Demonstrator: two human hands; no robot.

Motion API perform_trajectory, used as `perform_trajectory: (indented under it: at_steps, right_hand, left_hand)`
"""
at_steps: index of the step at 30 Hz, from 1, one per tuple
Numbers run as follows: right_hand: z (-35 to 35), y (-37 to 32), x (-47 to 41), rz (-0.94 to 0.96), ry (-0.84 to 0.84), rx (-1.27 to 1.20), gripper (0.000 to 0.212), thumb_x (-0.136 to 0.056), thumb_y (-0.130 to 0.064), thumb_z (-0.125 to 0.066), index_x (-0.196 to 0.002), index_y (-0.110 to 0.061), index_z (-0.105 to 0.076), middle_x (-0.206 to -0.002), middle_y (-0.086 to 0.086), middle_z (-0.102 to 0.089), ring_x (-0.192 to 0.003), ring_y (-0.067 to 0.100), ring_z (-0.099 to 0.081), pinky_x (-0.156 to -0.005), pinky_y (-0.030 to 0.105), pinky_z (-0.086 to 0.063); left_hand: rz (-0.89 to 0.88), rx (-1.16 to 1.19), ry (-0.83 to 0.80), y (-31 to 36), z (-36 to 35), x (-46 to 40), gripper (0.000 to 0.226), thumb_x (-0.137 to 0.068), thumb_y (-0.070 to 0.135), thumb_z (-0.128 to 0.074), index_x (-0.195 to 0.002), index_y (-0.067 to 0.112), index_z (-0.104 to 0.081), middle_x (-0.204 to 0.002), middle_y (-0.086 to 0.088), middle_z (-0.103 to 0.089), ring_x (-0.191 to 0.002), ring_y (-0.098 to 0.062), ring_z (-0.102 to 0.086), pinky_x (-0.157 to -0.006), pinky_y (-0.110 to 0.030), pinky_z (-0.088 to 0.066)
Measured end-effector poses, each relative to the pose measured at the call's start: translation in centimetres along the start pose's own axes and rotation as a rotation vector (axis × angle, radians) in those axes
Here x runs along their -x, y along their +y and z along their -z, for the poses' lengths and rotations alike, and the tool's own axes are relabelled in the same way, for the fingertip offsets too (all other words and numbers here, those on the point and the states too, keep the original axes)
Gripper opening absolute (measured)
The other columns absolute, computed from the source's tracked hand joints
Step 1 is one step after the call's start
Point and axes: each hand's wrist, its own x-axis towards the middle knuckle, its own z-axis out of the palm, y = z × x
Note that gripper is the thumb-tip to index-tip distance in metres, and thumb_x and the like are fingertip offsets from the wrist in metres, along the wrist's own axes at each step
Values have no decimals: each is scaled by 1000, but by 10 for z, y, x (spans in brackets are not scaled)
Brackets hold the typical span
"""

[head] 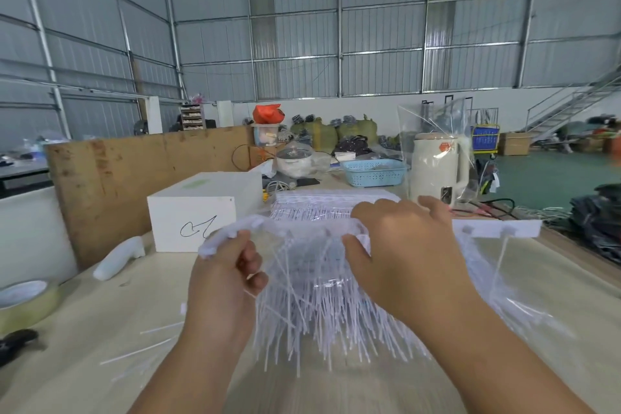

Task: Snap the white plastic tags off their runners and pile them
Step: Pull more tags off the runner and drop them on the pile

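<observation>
Two bare forearms reach over a pale worktable (pixel 100 329), where the left hand (pixel 223 274) pinches, thumb against curled fingers, the left end of a runner strip (pixel 268 228) of white plastic tags (pixel 302 306). The right hand (pixel 403 245) clamps the same strip further along, thumb under and fingers curled over the top. The tags hang from the strip in a loose fringe below both sets of fingers, their tips above the table. Beyond the fingertips lies a flat stack of unbroken tag sheets (pixel 322 202); just past the right fingers stands a cream kettle (pixel 437 168) under a clear bag. Left of the left thumb sit a white box (pixel 195 218) and a plywood board (pixel 134 178). A few loose tags (pixel 141 351) lie on open tabletop below the left wrist, near a tape roll (pixel 23 302) at the table's left edge.
</observation>
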Motion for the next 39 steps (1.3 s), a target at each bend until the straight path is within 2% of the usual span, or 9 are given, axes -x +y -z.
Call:
perform_trajectory:
  at_steps: [5,10,14,17,21,25,30,34,39]
  right_hand:
    - [-3,-1,0,-17,-164,-59,46,-87,-37,-50,-131,-30,-40,-117,-10,-54,-119,18,-50,-118,53,-2]
    - [8,12,-2,-44,-484,-203,95,-81,-34,-68,-150,-36,-3,-151,-11,-28,-141,16,-29,-117,52,6]
    - [28,35,-3,-61,-776,-518,119,-70,-28,-81,-147,-54,7,-156,-23,-19,-134,-7,-30,-111,30,-32]
    - [47,49,-1,-55,-801,-740,126,-44,-59,-85,-144,-61,-8,-146,-39,-27,-107,-34,-32,-87,8,-37]
    - [46,47,-1,-83,-553,-672,92,-44,-92,-62,-128,-61,-43,-120,-42,-46,-118,-14,-42,-89,15,-35]
    - [23,28,-7,-21,-291,-505,10,-91,-41,-61,-97,-36,-67,-98,-22,-62,-95,3,-60,-79,24,-47]
    - [9,22,-9,59,-126,-214,23,-92,-15,-47,-97,-29,-64,-88,-9,-66,-75,9,-49,-109,41,-32]
    - [17,21,-8,71,-140,-634,21,-85,-29,-45,-86,-29,-66,-77,-8,-67,-68,11,-59,-69,38,-51]
    - [11,33,-12,55,-186,-689,25,-90,-46,-50,-74,-32,-63,-63,-8,-60,-58,13,-57,-62,39,-48]
  left_hand:
    - [262,75,-116,-4,-14,12,30,-90,5,-50,-68,23,-39,-52,8,-24,-39,-4,-21,-30,-14,-15]
    - [273,-65,-135,-1,-15,15,35,-91,4,-51,-65,22,-36,-50,8,-23,-38,-5,-18,-32,-12,-12]
    - [281,-153,-204,1,-15,17,34,-88,6,-57,-62,21,-40,-50,5,-29,-38,-6,-21,-33,-11,-14]
    - [255,-199,-300,5,-18,24,21,-70,18,-70,-63,18,-50,-52,1,-36,-38,-8,-26,-34,-12,-16]
    - [240,-175,-399,9,-27,32,30,-57,44,-69,-73,20,-59,-53,-4,-45,-36,-12,-33,-35,-11,-18]
    - [189,-182,-382,10,-41,32,28,-70,47,-61,-72,20,-58,-53,-8,-50,-35,-19,-35,-36,-12,-22]
    - [59,-378,-373,8,-60,19,24,-97,32,-50,-79,17,-57,-58,-8,-60,-41,-20,-51,-37,-18,-27]
    - [-25,-482,-474,11,-71,12,26,-98,30,-52,-78,17,-63,-62,-4,-65,-48,-18,-59,-38,-21,-32]
    - [-39,-697,-530,21,-68,9,29,-95,28,-57,-76,11,-69,-69,1,-69,-59,-15,-66,-43,-24,-45]
